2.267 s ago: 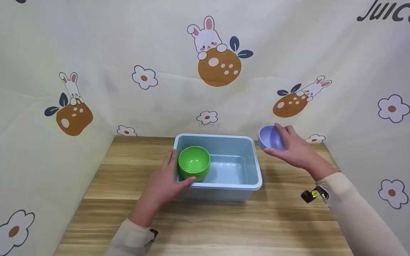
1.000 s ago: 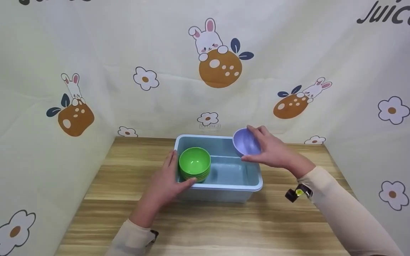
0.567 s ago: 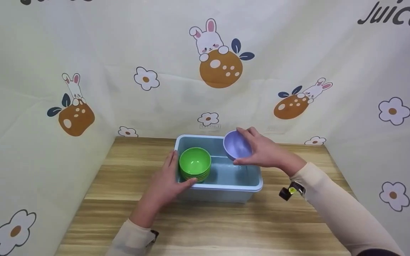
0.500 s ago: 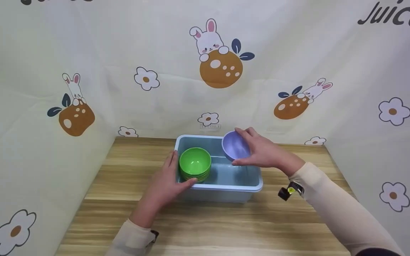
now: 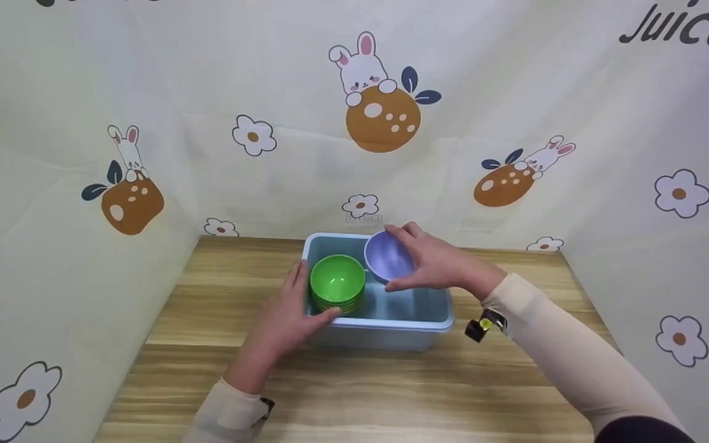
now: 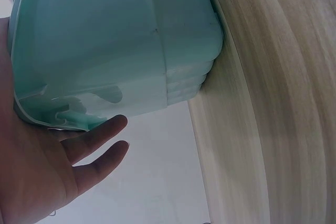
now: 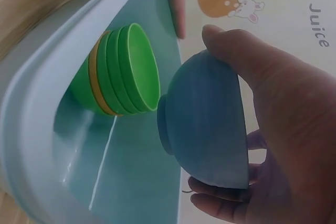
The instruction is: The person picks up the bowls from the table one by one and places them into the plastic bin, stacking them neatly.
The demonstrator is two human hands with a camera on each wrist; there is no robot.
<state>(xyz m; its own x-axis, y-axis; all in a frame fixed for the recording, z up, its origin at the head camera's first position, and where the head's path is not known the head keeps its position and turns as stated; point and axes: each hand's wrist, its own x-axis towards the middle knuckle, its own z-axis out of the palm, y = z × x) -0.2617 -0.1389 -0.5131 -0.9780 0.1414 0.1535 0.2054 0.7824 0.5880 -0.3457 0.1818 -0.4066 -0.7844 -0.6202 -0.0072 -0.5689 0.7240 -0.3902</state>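
In the head view my right hand pinches a purple bowl by its rim and base side, thumb low and fingers high. The tilted bowl hangs above the light-blue plastic bin. In the bin's left end stands a stack of green bowls; the right wrist view shows an orange bowl nested low among them. My left hand holds the bin's front left corner, thumb over the front rim and fingers along the left side. Two of its fingers stretch out straight beside the bin in the left wrist view.
The bin sits on a wood-grain table, near its back edge. A pale cloth printed with rabbits, oranges and flowers surrounds the table at the back and both sides.
My right hand has carried the purple bowl leftwards, from outside the bin's right end to over its inside near the green stack. The left hand and the bin stay where they were.
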